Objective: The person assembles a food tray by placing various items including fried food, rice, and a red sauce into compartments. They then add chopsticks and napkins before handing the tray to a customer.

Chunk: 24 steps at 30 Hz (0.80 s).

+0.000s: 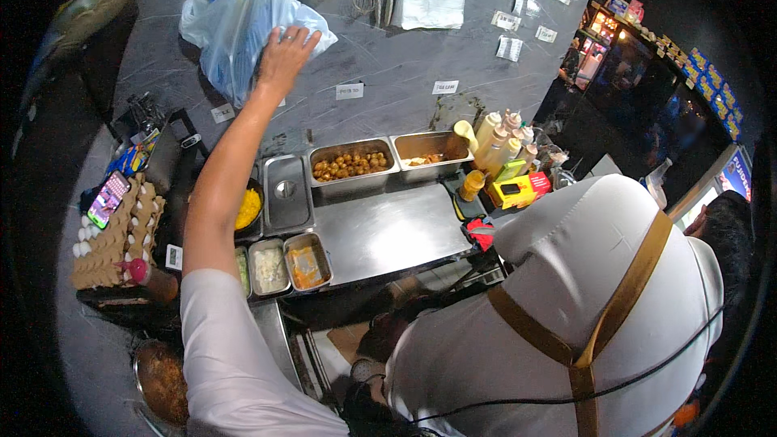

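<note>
My left arm, in a white sleeve, stretches up from the lower edge. My left hand (285, 58), with a ring on one finger, lies against a light blue plastic bag (235, 36) hanging at the dark grey wall. The fingers are stretched out over the bag's right side, apart at the tips; what is inside the bag cannot be made out. Under my forearm, partly hidden, stands a pan of yellow food (248, 209) beside a lidded steel pan (286, 191). My right hand is not in view.
A co-worker (558, 299) in white with brown straps bends over at the right. The steel counter (380, 231) holds a pan of small brown balls (350, 167); squeeze bottles (495, 146) stand at its right. Egg trays (121, 235) with a phone (108, 199) are at the left.
</note>
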Each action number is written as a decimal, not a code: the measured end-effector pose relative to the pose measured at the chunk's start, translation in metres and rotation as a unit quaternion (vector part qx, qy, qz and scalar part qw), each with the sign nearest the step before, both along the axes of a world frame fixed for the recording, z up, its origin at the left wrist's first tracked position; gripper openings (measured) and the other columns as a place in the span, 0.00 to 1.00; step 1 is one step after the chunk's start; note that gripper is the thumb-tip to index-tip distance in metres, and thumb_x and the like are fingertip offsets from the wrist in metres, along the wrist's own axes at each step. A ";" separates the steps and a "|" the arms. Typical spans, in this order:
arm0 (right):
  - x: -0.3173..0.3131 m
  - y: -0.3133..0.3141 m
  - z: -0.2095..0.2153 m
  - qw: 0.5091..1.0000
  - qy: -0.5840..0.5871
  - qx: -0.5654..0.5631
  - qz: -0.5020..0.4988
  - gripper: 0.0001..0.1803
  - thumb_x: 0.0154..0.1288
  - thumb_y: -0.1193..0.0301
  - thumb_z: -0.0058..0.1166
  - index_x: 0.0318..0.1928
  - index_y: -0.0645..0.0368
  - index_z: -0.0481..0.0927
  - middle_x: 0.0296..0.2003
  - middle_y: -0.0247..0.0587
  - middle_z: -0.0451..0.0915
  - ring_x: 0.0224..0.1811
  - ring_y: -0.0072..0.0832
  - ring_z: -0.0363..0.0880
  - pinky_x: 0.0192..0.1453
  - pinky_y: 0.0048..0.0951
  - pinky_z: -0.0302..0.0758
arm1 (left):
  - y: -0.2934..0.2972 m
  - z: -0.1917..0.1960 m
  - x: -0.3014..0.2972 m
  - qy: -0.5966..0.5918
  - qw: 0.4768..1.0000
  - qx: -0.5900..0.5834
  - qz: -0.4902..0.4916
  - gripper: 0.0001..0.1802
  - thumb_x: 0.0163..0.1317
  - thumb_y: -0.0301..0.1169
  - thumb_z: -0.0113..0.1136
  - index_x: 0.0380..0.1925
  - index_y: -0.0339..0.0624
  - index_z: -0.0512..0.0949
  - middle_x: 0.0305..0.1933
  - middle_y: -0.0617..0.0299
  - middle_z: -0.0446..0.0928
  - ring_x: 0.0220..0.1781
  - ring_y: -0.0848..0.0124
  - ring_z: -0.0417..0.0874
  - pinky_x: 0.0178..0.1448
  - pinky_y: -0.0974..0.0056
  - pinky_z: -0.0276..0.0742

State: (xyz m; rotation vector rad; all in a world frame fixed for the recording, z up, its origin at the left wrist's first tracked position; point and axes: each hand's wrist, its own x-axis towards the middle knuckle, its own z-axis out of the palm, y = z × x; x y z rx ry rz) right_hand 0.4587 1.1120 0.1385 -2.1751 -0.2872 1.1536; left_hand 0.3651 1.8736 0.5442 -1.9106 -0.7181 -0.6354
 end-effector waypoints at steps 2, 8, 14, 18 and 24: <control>-0.008 -0.008 -0.011 0.999 -0.001 0.013 -0.032 0.21 0.71 0.57 0.58 0.46 0.65 0.87 0.32 0.48 0.88 0.33 0.34 0.87 0.44 0.38 0.81 | -0.013 0.003 -0.022 -0.007 0.998 -0.054 0.027 0.50 0.47 0.32 0.74 0.73 0.61 0.63 0.63 0.62 0.73 0.65 0.62 0.73 0.70 0.46 0.64; -0.093 -0.161 -0.103 0.983 0.040 -0.009 -0.179 0.20 0.71 0.58 0.58 0.46 0.66 0.87 0.32 0.47 0.88 0.33 0.33 0.86 0.44 0.37 0.81 | -0.025 0.030 -0.056 0.009 0.998 -0.049 0.033 0.53 0.43 0.29 0.77 0.73 0.62 0.64 0.65 0.60 0.72 0.70 0.59 0.71 0.69 0.46 0.65; -0.201 -0.351 -0.155 0.972 0.076 -0.040 -0.217 0.19 0.71 0.61 0.59 0.47 0.67 0.86 0.34 0.48 0.88 0.35 0.32 0.86 0.46 0.37 0.81 | 0.002 -0.006 -0.089 0.004 0.998 -0.048 0.037 0.52 0.43 0.27 0.76 0.71 0.60 0.64 0.68 0.62 0.70 0.70 0.61 0.70 0.69 0.47 0.65; -0.221 -0.326 -0.128 0.973 0.032 -0.034 -0.224 0.18 0.69 0.66 0.61 0.52 0.69 0.83 0.42 0.49 0.87 0.39 0.31 0.84 0.48 0.39 0.79 | -0.033 0.012 -0.023 -0.081 0.996 -0.023 -0.011 0.48 0.49 0.30 0.75 0.72 0.62 0.66 0.69 0.58 0.70 0.73 0.61 0.67 0.71 0.43 0.59; -0.219 -0.295 -0.035 0.962 0.061 -0.037 -0.263 0.15 0.68 0.67 0.57 0.48 0.65 0.86 0.39 0.43 0.88 0.41 0.29 0.82 0.49 0.36 0.78 | -0.256 0.000 -0.015 -0.343 0.888 -0.101 -0.290 0.25 0.58 0.34 0.73 0.57 0.50 0.80 0.60 0.54 0.78 0.64 0.59 0.73 0.68 0.52 0.66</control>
